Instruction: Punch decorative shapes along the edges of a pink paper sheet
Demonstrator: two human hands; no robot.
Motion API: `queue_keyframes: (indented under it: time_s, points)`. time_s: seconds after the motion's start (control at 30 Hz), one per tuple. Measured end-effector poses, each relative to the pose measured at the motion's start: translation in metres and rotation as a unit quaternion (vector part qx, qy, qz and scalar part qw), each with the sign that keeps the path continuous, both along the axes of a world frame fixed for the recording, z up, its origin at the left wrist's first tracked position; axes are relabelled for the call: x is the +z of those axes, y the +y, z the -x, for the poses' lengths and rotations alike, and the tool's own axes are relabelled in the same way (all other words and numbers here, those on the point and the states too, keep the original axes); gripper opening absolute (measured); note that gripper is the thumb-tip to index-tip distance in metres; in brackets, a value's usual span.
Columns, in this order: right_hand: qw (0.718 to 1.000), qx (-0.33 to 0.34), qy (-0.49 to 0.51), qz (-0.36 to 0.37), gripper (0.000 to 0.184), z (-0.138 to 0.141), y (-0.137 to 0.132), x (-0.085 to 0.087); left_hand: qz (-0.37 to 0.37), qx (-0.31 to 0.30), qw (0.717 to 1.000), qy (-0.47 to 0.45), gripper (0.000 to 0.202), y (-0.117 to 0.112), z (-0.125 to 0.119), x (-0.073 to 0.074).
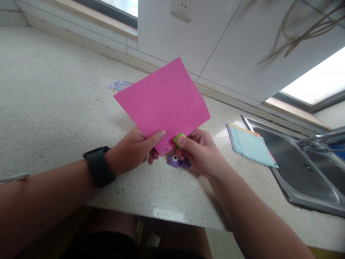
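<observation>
A pink sheet of paper [164, 97] is held up at a slant over the counter. My left hand [136, 147] grips its lower left edge, thumb on top and fingers underneath. In my right hand [202, 149] is a small green craft punch [179, 140], set on the sheet's lower right edge with my thumb on it. Several small star-shaped holes [166, 149] run along that edge from the near corner. Purple craft punches [174, 160] lie on the counter just below, partly hidden by my right hand.
Small colourful paper bits [120, 86] lie behind the sheet. To the right, a stack of paper sheets [250, 145] with punched edges, light blue on top, overlaps the rim of a steel sink [285, 194]. A wall socket [184, 5] and hanging cables [304, 36] are at the back.
</observation>
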State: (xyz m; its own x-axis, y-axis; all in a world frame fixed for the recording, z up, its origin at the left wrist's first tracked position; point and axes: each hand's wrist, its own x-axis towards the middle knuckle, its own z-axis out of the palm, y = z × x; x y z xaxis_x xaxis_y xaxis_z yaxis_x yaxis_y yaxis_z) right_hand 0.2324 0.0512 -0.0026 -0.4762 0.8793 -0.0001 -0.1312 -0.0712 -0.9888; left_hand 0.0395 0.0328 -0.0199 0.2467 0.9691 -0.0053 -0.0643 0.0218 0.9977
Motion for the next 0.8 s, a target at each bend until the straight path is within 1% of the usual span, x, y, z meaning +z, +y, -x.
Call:
queue_keyframes:
  time_s: [0.13,0.4,0.53,0.7,0.8]
  points:
    - [1.000,0.003,-0.008,-0.012,0.027,0.000,-0.001,0.002,-0.004,-0.002,1.000,-0.001,0.032,-0.001,0.000,0.000]
    - [1.000,0.005,-0.002,-0.015,0.022,-0.003,-0.001,0.001,-0.005,-0.015,1.000,-0.016,0.033,-0.001,-0.001,0.001]
    - [1.000,0.019,-0.011,0.004,0.021,-0.003,0.000,0.002,0.013,0.009,1.000,-0.008,0.035,-0.001,0.000,-0.001]
    - [0.999,-0.026,-0.016,0.023,0.023,-0.011,0.002,0.010,0.031,0.033,0.999,-0.016,0.033,0.000,0.001,-0.003]
    - [0.999,-0.046,-0.028,0.006,0.025,-0.022,0.006,0.012,0.034,0.036,0.999,-0.023,0.034,0.001,0.001,-0.003]
